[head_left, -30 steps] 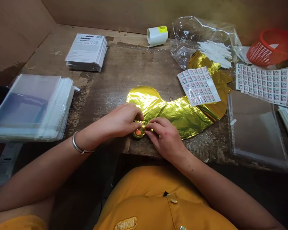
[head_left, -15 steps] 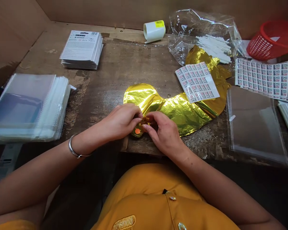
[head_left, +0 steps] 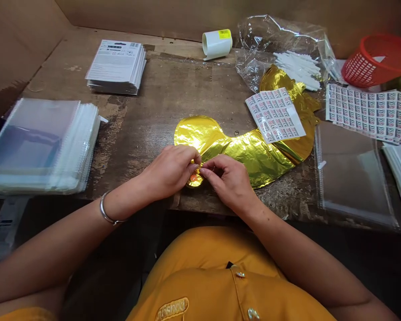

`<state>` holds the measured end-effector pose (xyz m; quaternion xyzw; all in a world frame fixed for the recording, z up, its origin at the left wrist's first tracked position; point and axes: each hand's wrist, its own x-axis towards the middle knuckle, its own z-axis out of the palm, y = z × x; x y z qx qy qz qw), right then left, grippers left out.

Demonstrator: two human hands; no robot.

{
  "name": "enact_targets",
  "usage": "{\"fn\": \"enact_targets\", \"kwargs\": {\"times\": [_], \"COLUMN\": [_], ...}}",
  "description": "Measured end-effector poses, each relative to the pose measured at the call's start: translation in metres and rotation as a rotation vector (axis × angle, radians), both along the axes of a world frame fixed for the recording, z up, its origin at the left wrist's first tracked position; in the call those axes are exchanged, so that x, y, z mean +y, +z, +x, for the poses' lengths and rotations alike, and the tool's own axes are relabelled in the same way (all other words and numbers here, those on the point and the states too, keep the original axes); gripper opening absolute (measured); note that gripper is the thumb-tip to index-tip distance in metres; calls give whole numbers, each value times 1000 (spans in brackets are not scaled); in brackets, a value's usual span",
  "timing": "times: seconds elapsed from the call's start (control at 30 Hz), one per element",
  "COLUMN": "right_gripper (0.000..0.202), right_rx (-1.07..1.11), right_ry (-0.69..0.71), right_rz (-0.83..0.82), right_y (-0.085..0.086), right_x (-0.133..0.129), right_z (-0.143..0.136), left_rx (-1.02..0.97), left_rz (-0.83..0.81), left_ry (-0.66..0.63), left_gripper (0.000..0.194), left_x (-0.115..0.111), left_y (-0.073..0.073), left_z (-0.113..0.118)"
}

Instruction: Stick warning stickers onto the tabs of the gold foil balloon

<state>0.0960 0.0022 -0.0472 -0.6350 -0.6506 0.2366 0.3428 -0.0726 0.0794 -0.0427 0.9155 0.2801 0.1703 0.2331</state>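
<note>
A flat gold foil balloon [head_left: 250, 156] lies across the front of the table, with an orange spot near its lower left end. My left hand [head_left: 175, 171] pinches that end from the left, thumb against the fingers. From the other side my right hand [head_left: 227, 178] has its thumb and forefinger pressed together at the same part of the foil. The fingertips nearly meet, and the exact bit between them is hidden. A sticker sheet [head_left: 276, 115] with rows of small printed labels rests on the balloon's right part, partly over more gold foil [head_left: 304, 107].
Clear plastic sleeves [head_left: 42, 142] are stacked at left, printed cards [head_left: 115, 67] behind. A white roll [head_left: 217, 44], a clear bag of white sticks [head_left: 297, 67] and a red basket [head_left: 370, 62] stand at the back. More label sheets [head_left: 367, 111] and a clear sleeve [head_left: 354, 174] lie right.
Both hands stay at the balloon's lower left end. Their fingertips have drawn closer together, and my left fingers now cover more of the orange spot. The view has shifted slightly.
</note>
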Motion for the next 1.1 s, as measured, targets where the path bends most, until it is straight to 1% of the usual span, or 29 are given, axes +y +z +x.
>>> {"fn": "enact_targets", "kwargs": {"times": [0.03,0.1,0.17,0.2,0.23,0.3,0.37,0.43,0.47,0.5,0.6,0.67,0.83,0.9,0.97,1.0,1.03,1.1], "right_gripper": [5,7,9,10,11,11,10,17,18,16,7,5,10,10,9,9,9,9], "right_rx": [4,2,10,18,26,30,26,6,-19,-51,-158,-181,-139,-123,-118,-122,-127,-141], "right_ry": [1,2,1,0,1,-18,-79,-148,-152,-129,11,59,114,98,36,5,-11,19], "right_rz": [-3,-7,-10,-11,-15,-17,-1,36,54,66,70,54,20,29,52,62,67,58], "right_y": [0,1,0,0,0,-1,-1,2,4,6,15,18,20,19,19,18,18,18], "right_x": [0,0,-1,-2,-2,-3,-3,-3,-2,-1,3,5,7,6,6,6,6,8], "right_z": [0,1,1,0,0,0,2,5,7,9,12,12,11,14,19,20,22,21], "left_rx": [-2,-43,-126,-169,-202,-221,-227,-251,-268,-285,-323,-340,-339,-298,-236,-198,-158,-63], "left_rz": [-49,-209,-415,-496,-543,-543,-491,-451,-441,-440,-475,-478,-421,-336,-163,-55,59,257], "left_ry": [20,62,85,84,80,83,108,131,136,139,129,129,131,208,298,304,274,139], "left_gripper": [4,4,17,23,27,24,21,24,25,26,26,25,22,18,14,12,12,15], "left_x": [0,1,1,0,0,-1,-1,-1,-1,-2,-4,-6,-9,-10,-13,-16,-20,-29], "left_y": [1,1,1,1,1,0,-1,-3,-3,-4,-5,-4,-1,1,3,3,3,-1], "left_z": [1,1,1,1,1,1,0,-1,-2,-3,-4,-3,-3,-6,-11,-14,-17,-23]}}
